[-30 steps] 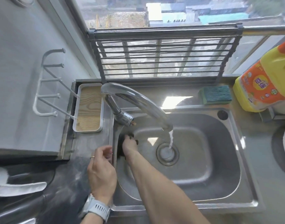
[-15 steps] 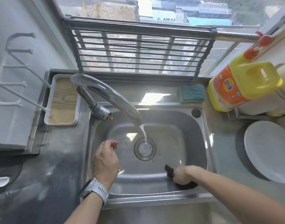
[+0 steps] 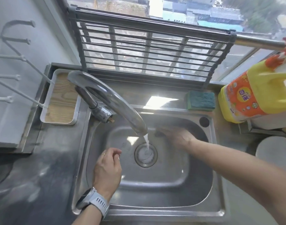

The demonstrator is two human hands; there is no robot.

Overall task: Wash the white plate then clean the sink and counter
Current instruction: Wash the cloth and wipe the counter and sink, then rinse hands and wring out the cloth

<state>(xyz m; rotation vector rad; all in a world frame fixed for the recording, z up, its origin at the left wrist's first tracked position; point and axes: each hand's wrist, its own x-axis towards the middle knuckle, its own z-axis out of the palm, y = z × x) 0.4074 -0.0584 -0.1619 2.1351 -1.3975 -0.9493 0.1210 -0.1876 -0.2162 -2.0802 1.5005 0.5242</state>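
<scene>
Pressing a dark scrubber [image 3: 156,133] on the far wall of the sink [image 3: 155,189], my right hand [image 3: 178,138] lies nearly flat beside the faucet [image 3: 116,103]. My left hand [image 3: 108,169] hangs loosely curled, holding nothing, near the drain [image 3: 145,155]. The white plate [image 3: 275,153] lies on the counter [image 3: 33,184] right of the sink.

- The sink [image 3: 156,202] sat in the counter [image 3: 41,184], with the drain [image 3: 145,155] in its middle
- The faucet [image 3: 109,101] rose from the sink's back left corner and reached over the drain
- The tray [image 3: 60,99] lay left of the faucet
- The sponge [image 3: 201,100] lay behind the sink, the bottle [image 3: 252,95] at its right
- The plate [image 3: 275,153] lay right of the sink
</scene>
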